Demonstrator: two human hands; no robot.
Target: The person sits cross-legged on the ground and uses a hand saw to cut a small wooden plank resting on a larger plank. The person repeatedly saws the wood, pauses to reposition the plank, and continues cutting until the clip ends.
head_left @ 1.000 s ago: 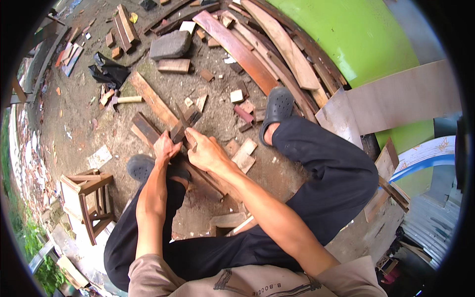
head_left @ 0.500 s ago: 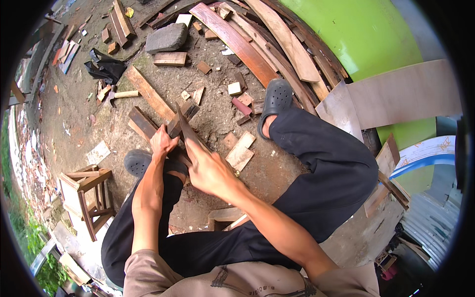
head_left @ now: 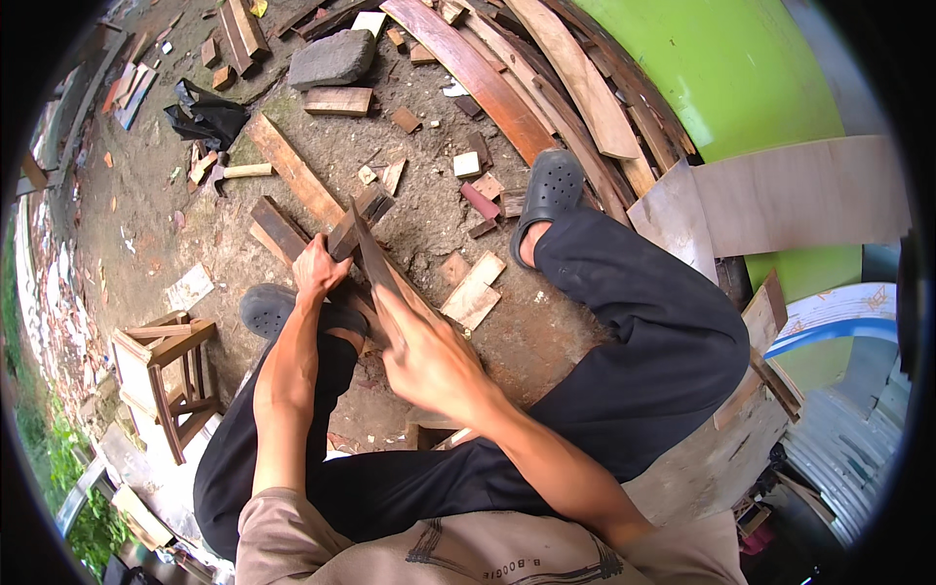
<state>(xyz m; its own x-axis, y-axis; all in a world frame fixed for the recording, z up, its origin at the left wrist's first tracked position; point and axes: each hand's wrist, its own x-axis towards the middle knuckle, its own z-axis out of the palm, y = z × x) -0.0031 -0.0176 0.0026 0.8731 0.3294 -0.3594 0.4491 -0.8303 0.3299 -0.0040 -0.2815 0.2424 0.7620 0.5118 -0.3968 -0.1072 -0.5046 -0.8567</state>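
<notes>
Sawing a piece of wood, judging by the pose, seated low over bare ground (head_left: 146, 244). Gripping a short dark block (head_left: 343, 237) with the left hand (head_left: 320, 268), fingers clenched at its near left end. Holding a saw (head_left: 373, 258) in the right hand (head_left: 429, 356), fingers wrapped round an end hidden from view. Laying the blade over the block, close beside the left fingers, with the depth of any cut too small to tell. Resting the block, apparently, across a long plank (head_left: 292, 171) around the middle of the ground, with a dark plank (head_left: 278, 226) just to the left. Calling next, most likely, for a firm hold, a straight stroke and left fingers kept off the teeth. Possibly cramping the work: the left shoe (head_left: 265, 310) near the dark plank, and pale offcuts (head_left: 475, 292) to the right. Farther out: a hammer (head_left: 246, 171), a black bag (head_left: 207, 115) and a stool (head_left: 185, 342) toward the ground's left edge, a stone (head_left: 331, 60) and stacked boards (head_left: 478, 83) toward its far edge.
</notes>
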